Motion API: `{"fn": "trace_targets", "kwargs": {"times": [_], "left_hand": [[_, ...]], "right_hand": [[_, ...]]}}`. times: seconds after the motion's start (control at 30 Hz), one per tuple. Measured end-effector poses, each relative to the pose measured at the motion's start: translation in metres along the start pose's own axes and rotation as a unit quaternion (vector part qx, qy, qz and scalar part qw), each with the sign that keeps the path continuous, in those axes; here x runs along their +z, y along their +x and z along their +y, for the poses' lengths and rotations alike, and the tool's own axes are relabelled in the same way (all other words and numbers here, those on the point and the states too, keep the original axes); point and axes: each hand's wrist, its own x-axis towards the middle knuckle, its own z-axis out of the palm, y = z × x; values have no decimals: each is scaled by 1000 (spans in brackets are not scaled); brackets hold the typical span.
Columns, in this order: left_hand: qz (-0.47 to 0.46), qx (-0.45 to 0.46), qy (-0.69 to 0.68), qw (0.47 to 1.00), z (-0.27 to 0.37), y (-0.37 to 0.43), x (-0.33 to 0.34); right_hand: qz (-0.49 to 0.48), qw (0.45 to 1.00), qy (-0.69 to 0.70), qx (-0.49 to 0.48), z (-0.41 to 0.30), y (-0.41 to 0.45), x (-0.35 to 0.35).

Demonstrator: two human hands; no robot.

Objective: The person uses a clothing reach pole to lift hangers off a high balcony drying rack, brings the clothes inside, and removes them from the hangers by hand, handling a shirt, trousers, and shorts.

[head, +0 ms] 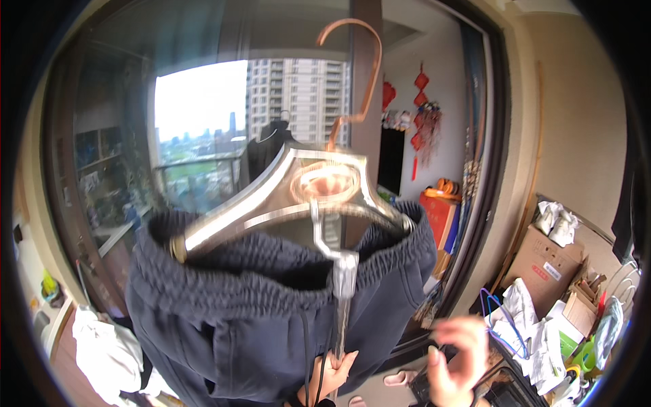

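Note:
Dark drawstring trousers (264,346) hang by their elastic waistband from a shiny clothes hanger (229,219) with a copper-coloured hook (374,66). In front of the hanger rises a metal pole (345,305) whose bent hook end (318,229) reaches the hanger's middle, below its copper-coloured centre. My left hand (330,374) is closed around the pole low down, beside the black drawstrings. To the right of the trousers is my right hand (457,356), blurred, its fingers apart and curved, with nothing in it.
Behind the trousers stands a glass sliding door (203,188) with a dark frame, reflecting tall buildings. At right are a cardboard box (544,264) with white shoes (557,224) on top, coloured hangers (501,325) and a black crate (508,386). White cloth (107,351) lies at lower left.

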Motion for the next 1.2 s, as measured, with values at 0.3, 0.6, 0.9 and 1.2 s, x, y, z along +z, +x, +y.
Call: {"fn": "trace_targets", "kwargs": {"times": [0.3,0.6,0.9,1.2], "left_hand": [[-33,-3,208,978,-59,-74,10],[-112,-72,239,962,-89,-79,46],[-94,-84,299,946,-139,-51,121],[-145,46,361,920,-171,-13,197]], "right_hand": [[-584,753,291,82,22,100,88],[-514,725,373,266,47,79,108],[-488,759,359,238,144,52,93],[-470,700,399,360,244,61,52]]}}
